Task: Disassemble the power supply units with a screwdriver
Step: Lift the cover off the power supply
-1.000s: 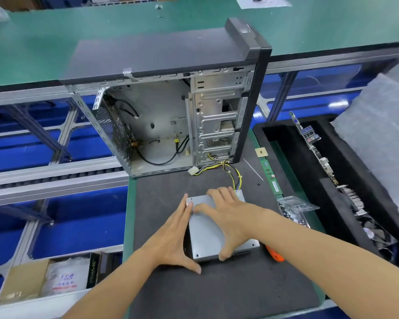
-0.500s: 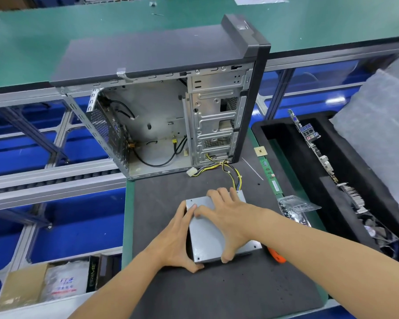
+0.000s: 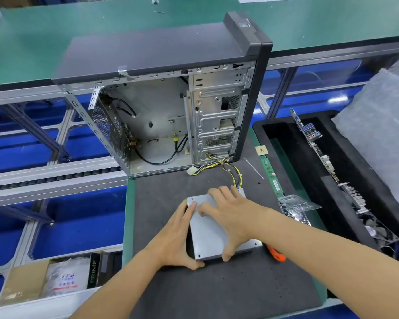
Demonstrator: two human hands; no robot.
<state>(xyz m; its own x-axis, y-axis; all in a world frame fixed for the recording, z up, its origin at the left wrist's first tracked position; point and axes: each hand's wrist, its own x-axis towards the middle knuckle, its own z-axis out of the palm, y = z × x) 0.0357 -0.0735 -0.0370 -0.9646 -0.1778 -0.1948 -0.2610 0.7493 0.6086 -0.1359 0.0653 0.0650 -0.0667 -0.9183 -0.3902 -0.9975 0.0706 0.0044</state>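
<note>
Item: power supply unit, gripped in my left hand and right hand; orange screwdriver right of the right hand, open computer case beyond.

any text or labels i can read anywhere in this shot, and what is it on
"PRIME": white letters running up the side of a black box in the bin at lower left.
"ITS": blue print on the white bag beside that box; the red and blue lines under it are too blurred to read.
Green memory stick right of the mat: its white sticker is too small to read.
Power supply unit under both hands: no text visible.
</note>
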